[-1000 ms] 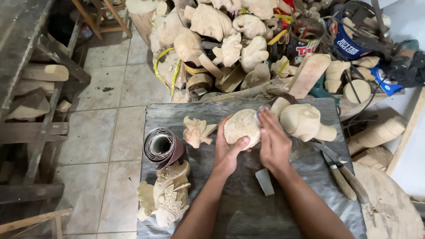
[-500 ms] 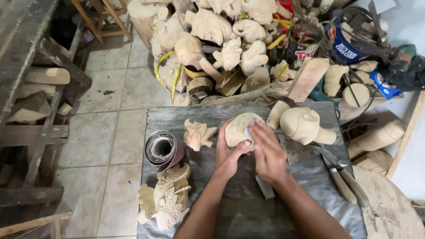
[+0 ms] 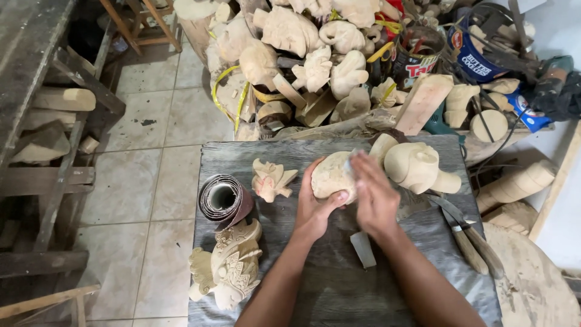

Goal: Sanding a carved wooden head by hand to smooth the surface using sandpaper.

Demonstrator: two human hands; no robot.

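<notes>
Our left hand (image 3: 315, 209) grips the rounded wooden carving (image 3: 331, 177) from its near-left side; our right hand (image 3: 374, 195), fingers blurred, presses its right face.

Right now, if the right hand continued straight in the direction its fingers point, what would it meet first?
The right hand points up-left and already rests on the rounded wood carving held by the left hand. That carving comes first.

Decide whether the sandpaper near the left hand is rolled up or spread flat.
Rolled up. The sandpaper lies on the grey table as a coil, its open hollow end facing the camera, left of the left hand.
</notes>
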